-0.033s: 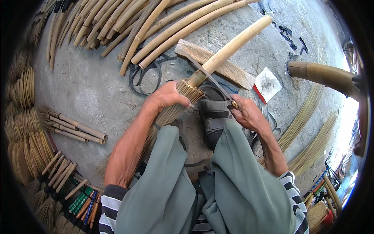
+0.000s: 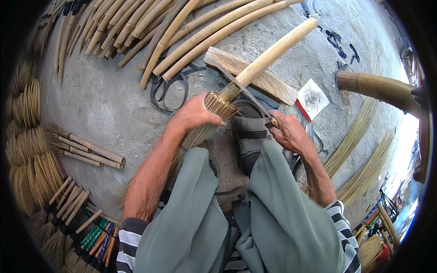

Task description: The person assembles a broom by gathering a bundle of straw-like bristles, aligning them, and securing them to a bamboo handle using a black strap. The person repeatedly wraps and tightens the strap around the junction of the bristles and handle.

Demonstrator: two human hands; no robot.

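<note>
The left hand (image 2: 199, 112) wraps a thick bundle of thin brown plant stalks (image 2: 219, 107), its thumb pressed along the right side; the fingertips underneath are hidden, so I cannot tell how they close. The bundle lies beside the person's left knee, its cut ends facing far, gathered around the near end of a pale, smooth bamboo pole (image 2: 283, 51). The pole runs far and right, over a rough rectangular wooden block (image 2: 275, 88) on the grey concrete floor (image 2: 125, 98).

The right hand (image 2: 289, 132) has its fingers curled tightly around the handle of a long, thin grey metal blade (image 2: 248, 93). The blade slants across the pole just beyond the stalk ends and seems to touch it.

The step in hand looks like trimming or cutting at this joint. The next move probably calls for a firm left-hand hold and a controlled stroke, the edge kept clear of the left thumb.
</note>
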